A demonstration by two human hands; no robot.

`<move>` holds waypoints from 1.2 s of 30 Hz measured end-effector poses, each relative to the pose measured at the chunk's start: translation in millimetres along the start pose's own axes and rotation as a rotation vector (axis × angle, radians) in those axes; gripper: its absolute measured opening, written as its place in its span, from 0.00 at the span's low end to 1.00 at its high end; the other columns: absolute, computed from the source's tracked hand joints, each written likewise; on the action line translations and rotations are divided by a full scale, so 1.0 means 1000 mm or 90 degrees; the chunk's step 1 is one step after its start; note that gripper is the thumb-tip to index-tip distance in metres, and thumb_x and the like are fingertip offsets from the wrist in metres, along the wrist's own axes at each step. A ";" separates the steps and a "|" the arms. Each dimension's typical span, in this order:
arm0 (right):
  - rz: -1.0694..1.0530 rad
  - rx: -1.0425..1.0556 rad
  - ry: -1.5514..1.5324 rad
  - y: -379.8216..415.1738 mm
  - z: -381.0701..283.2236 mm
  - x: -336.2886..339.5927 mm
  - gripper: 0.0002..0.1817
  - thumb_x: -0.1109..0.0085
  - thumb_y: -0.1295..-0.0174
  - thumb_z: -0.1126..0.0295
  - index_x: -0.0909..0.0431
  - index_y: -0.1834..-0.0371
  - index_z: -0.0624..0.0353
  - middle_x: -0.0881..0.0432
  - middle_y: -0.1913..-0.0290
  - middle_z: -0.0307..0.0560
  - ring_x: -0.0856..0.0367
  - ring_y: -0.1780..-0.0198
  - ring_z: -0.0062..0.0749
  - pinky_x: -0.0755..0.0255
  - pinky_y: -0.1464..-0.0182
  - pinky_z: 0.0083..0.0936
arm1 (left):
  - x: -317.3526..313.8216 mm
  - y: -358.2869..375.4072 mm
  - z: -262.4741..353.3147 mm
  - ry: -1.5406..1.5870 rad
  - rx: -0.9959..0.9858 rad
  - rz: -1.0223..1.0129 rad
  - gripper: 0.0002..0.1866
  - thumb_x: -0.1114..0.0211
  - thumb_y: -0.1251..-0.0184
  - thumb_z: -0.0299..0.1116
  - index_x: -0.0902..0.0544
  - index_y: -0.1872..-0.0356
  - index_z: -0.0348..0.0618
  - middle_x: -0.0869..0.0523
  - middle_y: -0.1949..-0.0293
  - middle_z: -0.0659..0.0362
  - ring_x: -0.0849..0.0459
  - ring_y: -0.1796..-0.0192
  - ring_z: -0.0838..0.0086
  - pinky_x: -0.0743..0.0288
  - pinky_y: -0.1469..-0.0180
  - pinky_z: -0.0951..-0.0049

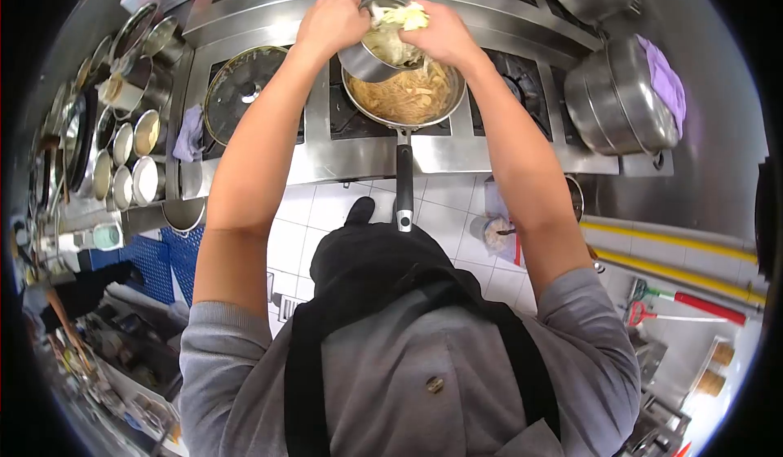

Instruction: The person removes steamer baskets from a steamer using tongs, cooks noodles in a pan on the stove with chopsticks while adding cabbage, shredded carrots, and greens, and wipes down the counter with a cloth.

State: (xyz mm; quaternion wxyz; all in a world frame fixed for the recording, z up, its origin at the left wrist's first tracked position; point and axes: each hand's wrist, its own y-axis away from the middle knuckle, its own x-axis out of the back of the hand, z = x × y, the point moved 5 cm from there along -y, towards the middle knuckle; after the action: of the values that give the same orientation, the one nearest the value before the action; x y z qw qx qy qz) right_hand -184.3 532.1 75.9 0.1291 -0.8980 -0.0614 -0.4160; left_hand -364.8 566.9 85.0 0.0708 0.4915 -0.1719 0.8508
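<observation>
My left hand (334, 23) is closed on the rim of a metal pot (369, 67), which it holds tilted above the frying pan. Inside the pot lie pale shredded pieces, partly hidden by my hands. My right hand (443, 35) reaches in at the pot's right side, its fingers closed around pale green shredded vegetable (405, 17) that looks like cabbage. Below sits the frying pan (404, 123) on the stove, full of brown noodle-like food (400, 98). Its black handle (404, 184) points toward my body.
Left of the pan, a glass lid (245, 114) covers a burner, with a purple cloth (189, 133) beside it. Several small containers (122, 143) stand farther left. A large steel pot (616, 98) with a purple cloth on it stands at the right.
</observation>
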 end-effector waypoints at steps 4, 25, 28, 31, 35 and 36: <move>0.068 -0.034 -0.077 -0.005 0.019 0.011 0.23 0.29 0.52 0.61 0.16 0.52 0.58 0.11 0.59 0.51 0.13 0.57 0.42 0.21 0.52 0.35 | -0.011 -0.004 -0.007 -0.038 0.035 0.010 0.17 0.43 0.35 0.41 0.14 0.61 0.38 0.13 0.60 0.39 0.14 0.53 0.42 0.22 0.46 0.49; -0.133 -0.183 0.136 0.012 0.100 -0.077 0.41 0.28 0.48 0.47 0.25 0.33 0.58 0.17 0.42 0.62 0.19 0.38 0.53 0.27 0.36 0.41 | 0.036 0.025 -0.063 -0.168 0.192 0.199 0.17 0.40 0.37 0.39 0.15 0.65 0.30 0.14 0.61 0.33 0.14 0.55 0.40 0.20 0.48 0.47; -0.123 -0.229 0.163 0.009 0.091 -0.086 0.48 0.33 0.45 0.37 0.29 0.32 0.65 0.18 0.43 0.65 0.21 0.37 0.55 0.28 0.35 0.42 | 0.041 0.025 -0.061 -0.141 0.214 0.204 0.17 0.39 0.37 0.39 0.15 0.64 0.30 0.14 0.61 0.33 0.14 0.55 0.40 0.21 0.48 0.47; -0.174 -0.128 0.205 0.008 0.110 -0.119 0.51 0.31 0.48 0.36 0.32 0.32 0.68 0.25 0.37 0.73 0.22 0.36 0.59 0.24 0.39 0.45 | 0.046 0.024 -0.056 -0.120 0.223 0.175 0.18 0.39 0.37 0.39 0.15 0.66 0.29 0.14 0.61 0.33 0.14 0.55 0.41 0.21 0.48 0.47; -0.298 -0.197 0.342 0.025 0.073 -0.136 0.37 0.34 0.41 0.53 0.31 0.33 0.64 0.22 0.40 0.68 0.20 0.39 0.58 0.23 0.40 0.45 | 0.047 0.025 -0.046 -0.107 0.233 0.155 0.17 0.38 0.37 0.39 0.15 0.67 0.30 0.14 0.62 0.34 0.14 0.55 0.41 0.21 0.48 0.48; -0.296 -0.199 0.345 0.022 0.080 -0.135 0.37 0.34 0.41 0.53 0.31 0.33 0.64 0.22 0.40 0.68 0.20 0.39 0.58 0.23 0.40 0.45 | 0.048 0.025 -0.045 -0.103 0.230 0.157 0.17 0.38 0.37 0.39 0.15 0.67 0.30 0.14 0.62 0.34 0.14 0.55 0.41 0.21 0.48 0.48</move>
State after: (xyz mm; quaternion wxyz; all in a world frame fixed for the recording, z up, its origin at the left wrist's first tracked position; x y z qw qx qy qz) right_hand -208.7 533.2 -80.8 -0.0958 -0.7264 -0.1628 -0.6609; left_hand -433.2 557.9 100.2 -0.1367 0.5382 -0.0803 0.8278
